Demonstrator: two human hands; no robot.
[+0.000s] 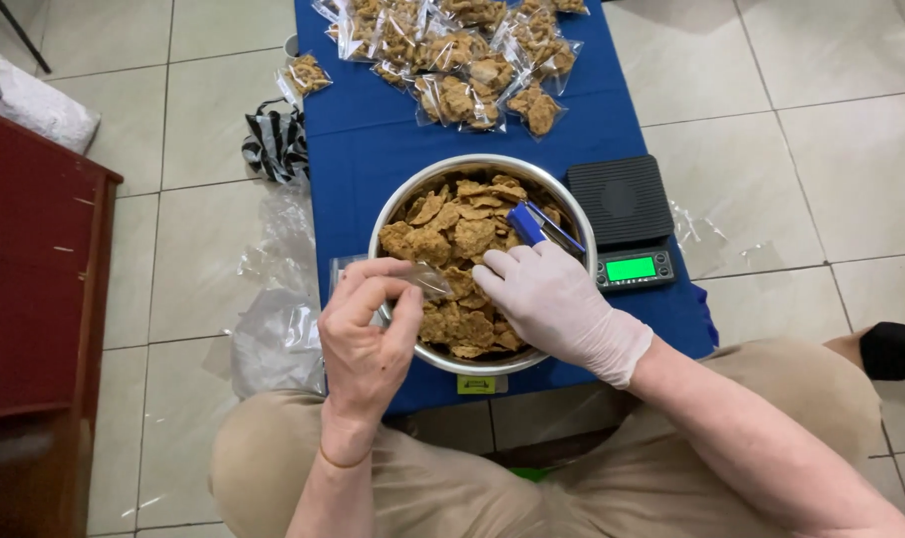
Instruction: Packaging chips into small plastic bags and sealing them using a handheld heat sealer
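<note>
A large metal bowl [573,213] full of brown fried chips [452,231] sits on a low blue table [373,159] in front of my knees. My bare left hand [365,334] pinches a clear plastic bag [424,278] at the bowl's near left rim. My right hand [555,304], in a white glove, rests over the chips in the bowl and grips blue-handled tongs [534,225] that point away into the chips.
A black digital scale [627,216] with a lit green display stands right of the bowl. Several filled clear bags of chips [462,60] lie at the table's far end. Loose plastic bags [273,329] and a striped cloth [275,144] lie on the tiled floor left. A red cabinet [34,299] stands far left.
</note>
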